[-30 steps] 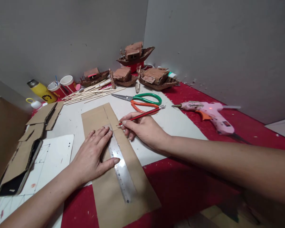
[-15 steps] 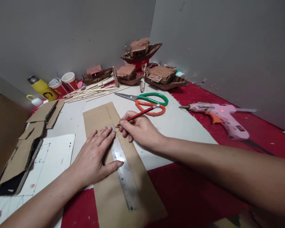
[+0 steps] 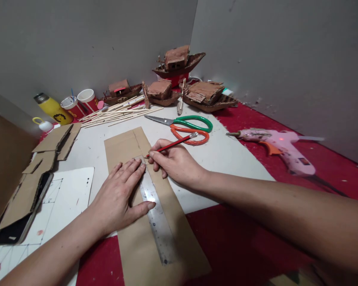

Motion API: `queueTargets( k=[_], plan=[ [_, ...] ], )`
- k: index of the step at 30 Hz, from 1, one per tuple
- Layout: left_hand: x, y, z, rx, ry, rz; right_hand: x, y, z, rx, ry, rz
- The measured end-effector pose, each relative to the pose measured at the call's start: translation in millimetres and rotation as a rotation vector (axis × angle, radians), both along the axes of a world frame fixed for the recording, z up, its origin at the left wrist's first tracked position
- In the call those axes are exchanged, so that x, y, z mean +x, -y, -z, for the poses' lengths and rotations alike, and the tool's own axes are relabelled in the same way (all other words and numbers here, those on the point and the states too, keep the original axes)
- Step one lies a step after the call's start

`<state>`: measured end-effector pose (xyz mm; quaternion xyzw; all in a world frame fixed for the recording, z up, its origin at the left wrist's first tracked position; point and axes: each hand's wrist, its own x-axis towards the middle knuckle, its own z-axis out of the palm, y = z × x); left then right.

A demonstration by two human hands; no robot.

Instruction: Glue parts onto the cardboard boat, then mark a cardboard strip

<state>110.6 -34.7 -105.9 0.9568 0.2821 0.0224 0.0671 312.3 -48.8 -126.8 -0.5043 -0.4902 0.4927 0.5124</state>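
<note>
A long strip of brown cardboard (image 3: 123, 143) lies lengthwise in front of me, with a pencil line near its far end. On it rests a clear ruler (image 3: 159, 234). My left hand (image 3: 121, 194) lies flat over the ruler's far part, fingers stretched and thumb across its edge. Between the fingers of my right hand (image 3: 174, 163) is a red pencil (image 3: 176, 143). Its tip meets the cardboard beside the ruler's far end. Just beyond that hand are scissors (image 3: 191, 124) with one green and one orange handle.
Pink glue gun (image 3: 286, 149) lies right, its light lit. Several brown model boats (image 3: 203, 95) and wooden sticks (image 3: 116, 113) are at the back. Left are a yellow bottle (image 3: 53, 109), two cups (image 3: 88, 100), cardboard pieces (image 3: 47, 141), a phone (image 3: 25, 228) and a drawn sheet (image 3: 74, 190).
The pencil tip has shifted slightly along the cardboard, away from me. My left hand and the ruler stay where they were.
</note>
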Motion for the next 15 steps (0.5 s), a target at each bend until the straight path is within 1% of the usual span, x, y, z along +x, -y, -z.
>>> queueTargets(
  k=[15],
  plan=[
    [1.4,-0.6,-0.7,0.019,-0.014,0.009,0.4,1.9,-6.7,-0.042,0.060,-0.019]
  ],
)
